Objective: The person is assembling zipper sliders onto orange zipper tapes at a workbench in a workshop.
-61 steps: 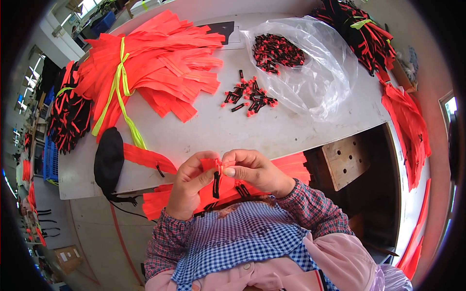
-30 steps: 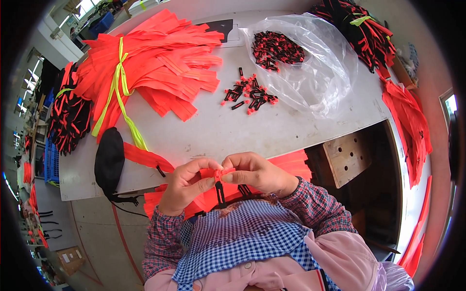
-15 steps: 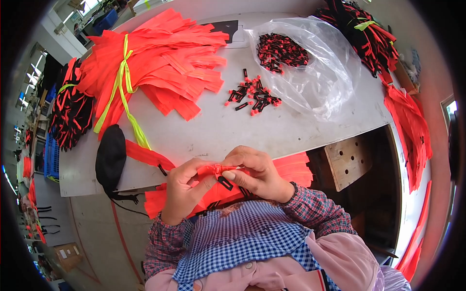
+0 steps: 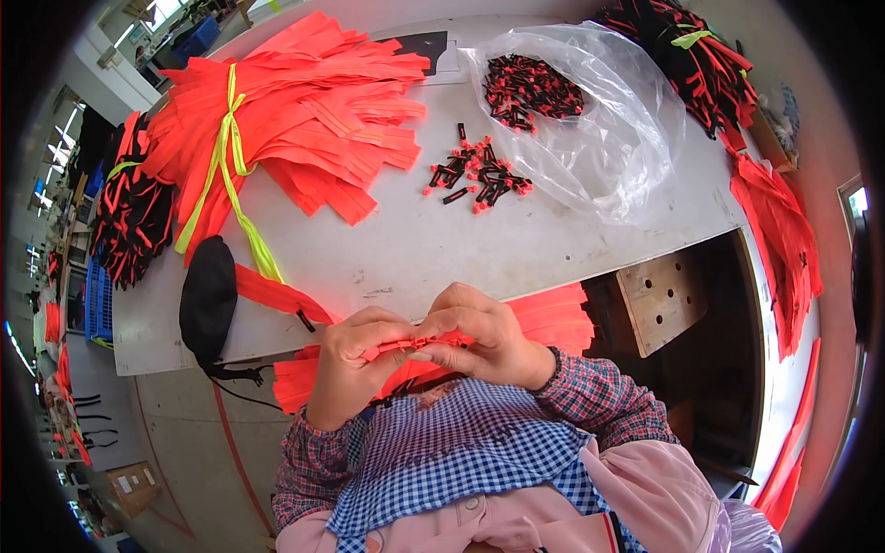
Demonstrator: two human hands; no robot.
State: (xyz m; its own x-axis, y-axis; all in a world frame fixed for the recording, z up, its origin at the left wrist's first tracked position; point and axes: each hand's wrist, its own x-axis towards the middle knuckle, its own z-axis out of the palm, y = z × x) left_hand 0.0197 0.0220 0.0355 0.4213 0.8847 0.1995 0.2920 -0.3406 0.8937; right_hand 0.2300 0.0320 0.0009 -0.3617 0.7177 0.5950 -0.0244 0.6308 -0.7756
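Note:
Close in front of my body, both hands pinch a bright orange-red zipper [image 4: 398, 347], fingertips almost touching. My left hand [image 4: 358, 355] grips its left part. My right hand [image 4: 481, 336] presses it between thumb and fingers just beside; a slider there is mostly hidden by the fingers. More orange-red zipper tapes [image 4: 558, 318] lie under my hands, across my lap and the table's edge. One strip [image 4: 277, 290] with a black pull runs off to the left. On the table beyond lies a loose pile of zipper sliders [image 4: 477, 173], red with black pulls.
A clear plastic bag [image 4: 618, 120] holds more sliders [image 4: 530, 90]. At the back left is a big bundle of orange-red tapes [image 4: 304, 111] tied with a yellow-green strip [image 4: 224, 170]. A black pouch-like object [image 4: 207, 295] hangs at the left table edge. A wooden board [image 4: 659, 300] stands in the opening at right.
The black pull that hung below my fingers no longer shows. My fingertips have closed in over the zipper, and it now lies flatter between them.

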